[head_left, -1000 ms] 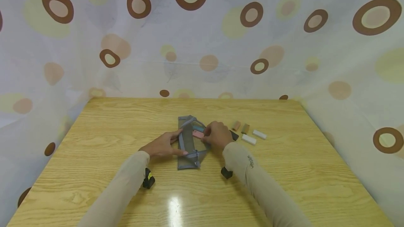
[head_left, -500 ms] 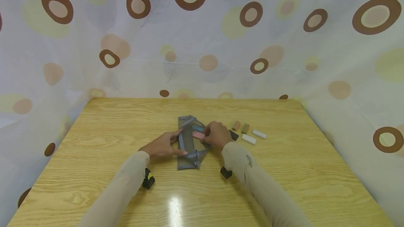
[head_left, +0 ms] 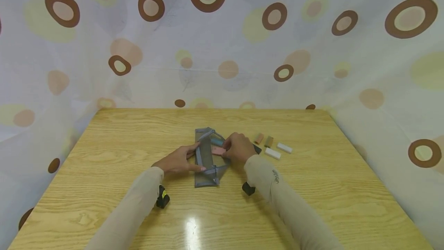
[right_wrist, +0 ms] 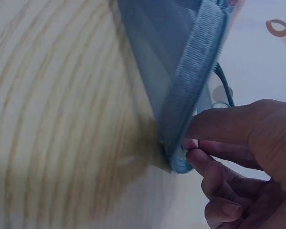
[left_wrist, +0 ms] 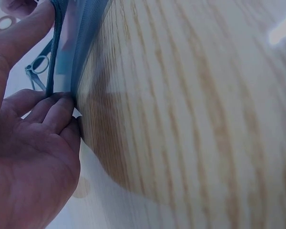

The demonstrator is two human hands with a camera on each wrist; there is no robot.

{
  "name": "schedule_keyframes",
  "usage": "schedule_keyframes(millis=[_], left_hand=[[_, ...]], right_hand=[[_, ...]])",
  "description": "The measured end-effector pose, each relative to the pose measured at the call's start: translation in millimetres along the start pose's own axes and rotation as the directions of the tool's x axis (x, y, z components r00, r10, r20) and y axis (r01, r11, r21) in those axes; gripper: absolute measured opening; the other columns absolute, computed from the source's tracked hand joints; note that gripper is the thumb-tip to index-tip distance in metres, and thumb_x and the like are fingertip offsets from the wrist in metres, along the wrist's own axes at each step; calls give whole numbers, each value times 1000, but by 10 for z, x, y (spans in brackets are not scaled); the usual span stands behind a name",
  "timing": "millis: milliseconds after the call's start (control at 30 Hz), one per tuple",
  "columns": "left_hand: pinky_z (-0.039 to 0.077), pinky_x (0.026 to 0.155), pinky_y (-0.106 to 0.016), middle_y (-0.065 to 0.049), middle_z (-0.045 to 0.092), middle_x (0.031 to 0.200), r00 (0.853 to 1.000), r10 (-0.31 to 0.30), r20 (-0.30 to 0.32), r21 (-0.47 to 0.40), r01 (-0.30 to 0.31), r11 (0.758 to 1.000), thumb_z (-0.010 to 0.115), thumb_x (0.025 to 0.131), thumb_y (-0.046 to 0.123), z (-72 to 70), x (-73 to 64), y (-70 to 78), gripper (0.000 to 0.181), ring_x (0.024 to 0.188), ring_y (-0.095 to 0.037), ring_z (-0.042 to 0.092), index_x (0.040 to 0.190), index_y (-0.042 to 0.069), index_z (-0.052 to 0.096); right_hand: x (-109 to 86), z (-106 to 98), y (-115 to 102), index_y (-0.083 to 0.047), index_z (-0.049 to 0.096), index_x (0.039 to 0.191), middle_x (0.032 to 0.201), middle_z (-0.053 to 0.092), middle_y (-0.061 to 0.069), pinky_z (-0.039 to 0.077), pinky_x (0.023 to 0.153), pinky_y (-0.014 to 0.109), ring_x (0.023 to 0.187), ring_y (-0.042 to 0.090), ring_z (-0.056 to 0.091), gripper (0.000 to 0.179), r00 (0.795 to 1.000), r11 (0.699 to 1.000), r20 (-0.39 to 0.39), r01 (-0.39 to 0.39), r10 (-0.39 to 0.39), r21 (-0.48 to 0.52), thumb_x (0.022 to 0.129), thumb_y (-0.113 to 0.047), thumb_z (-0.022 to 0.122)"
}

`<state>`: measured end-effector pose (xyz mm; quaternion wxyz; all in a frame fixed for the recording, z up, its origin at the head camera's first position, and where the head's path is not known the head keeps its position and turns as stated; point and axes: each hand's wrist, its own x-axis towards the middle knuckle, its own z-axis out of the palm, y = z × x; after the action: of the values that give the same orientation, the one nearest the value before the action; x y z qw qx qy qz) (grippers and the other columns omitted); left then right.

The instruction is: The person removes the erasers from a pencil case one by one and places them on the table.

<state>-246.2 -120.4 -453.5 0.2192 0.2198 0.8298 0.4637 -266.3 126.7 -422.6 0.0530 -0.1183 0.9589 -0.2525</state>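
A grey mesh zip pouch [head_left: 206, 179] lies on the table with its mouth spread open toward the right. My left hand [head_left: 177, 160] grips its left side, fingers and thumb spread along the edge; in the left wrist view the curled fingertips meet the zip edge. Inside the mouth lie a blue block [head_left: 217, 141] and a pink eraser [head_left: 217, 151]. My right hand [head_left: 240, 149] reaches into the mouth and pinches the right end of the pink eraser between thumb and fingers. In the right wrist view, the pouch's zip edge [right_wrist: 193, 71] hides most of it.
Right of my right hand lie a black block [head_left: 257, 149], partly hidden, two white blocks [head_left: 273, 153], an orange-brown block [head_left: 259, 138] and an olive-brown block [head_left: 269, 141]. The wooden table [head_left: 138, 126] meets a patterned curtain [head_left: 222, 49] at the back and sides.
Inside the pouch mouth, the pink eraser has turned and shifted slightly toward me under my right fingers. My left hand stays in place on the pouch.
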Motion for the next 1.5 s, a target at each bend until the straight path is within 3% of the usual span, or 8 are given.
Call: schedule_keyframes(millis=[300, 500, 800, 1033, 1500], left_hand=[[28, 121, -46, -19, 11, 167, 1000, 13, -1, 1, -13, 1000, 81, 90, 27, -14, -3, 2, 103, 151, -38, 22, 160, -2, 12], [26, 122, -46, -20, 9, 167, 1000, 10, 7, -9, -10, 1000, 80, 90, 28, -10, -7, -1, 104, 151, -38, 20, 161, -1, 10], [26, 122, -46, -19, 8, 167, 1000, 17, 11, -6, -17, 1000, 80, 91, 29, -12, -9, -10, 103, 151, -38, 19, 161, -1, 10], [26, 122, -45, -19, 9, 167, 1000, 25, 12, -10, -25, 1000, 80, 90, 29, -4, -13, 1, 103, 151, -37, 19, 161, -2, 10], [27, 121, -46, -19, 9, 167, 1000, 25, 11, -7, -25, 1000, 80, 90, 29, 3, -10, 1, 104, 151, -38, 20, 160, -2, 10]], right_hand=[[-68, -250, 38, -9, 82, 94, 89, 77, 1, 60, 81, 43, 83, 20, 71, 28, 999, 999, 5, 34, -34, 26, 80, -32, 89], [-161, -453, 161, -6, 80, 96, 94, 76, 5, 60, 81, 44, 89, 25, 70, 19, 1000, 998, -13, 16, -15, 57, 82, -17, 86], [-373, -689, 434, -6, 79, 102, 101, 73, 9, 58, 80, 45, 92, 27, 67, 23, 997, 991, -47, -47, 53, 123, 84, -21, 84], [-510, -774, 645, -6, 80, 100, 105, 74, 12, 58, 82, 47, 96, 30, 67, 21, 996, 989, -73, -48, 59, 141, 85, -20, 82], [-687, -747, 1018, -4, 80, 95, 98, 74, 9, 57, 82, 47, 94, 28, 65, 20, 993, 980, -16, -110, 114, 169, 81, -16, 86]])
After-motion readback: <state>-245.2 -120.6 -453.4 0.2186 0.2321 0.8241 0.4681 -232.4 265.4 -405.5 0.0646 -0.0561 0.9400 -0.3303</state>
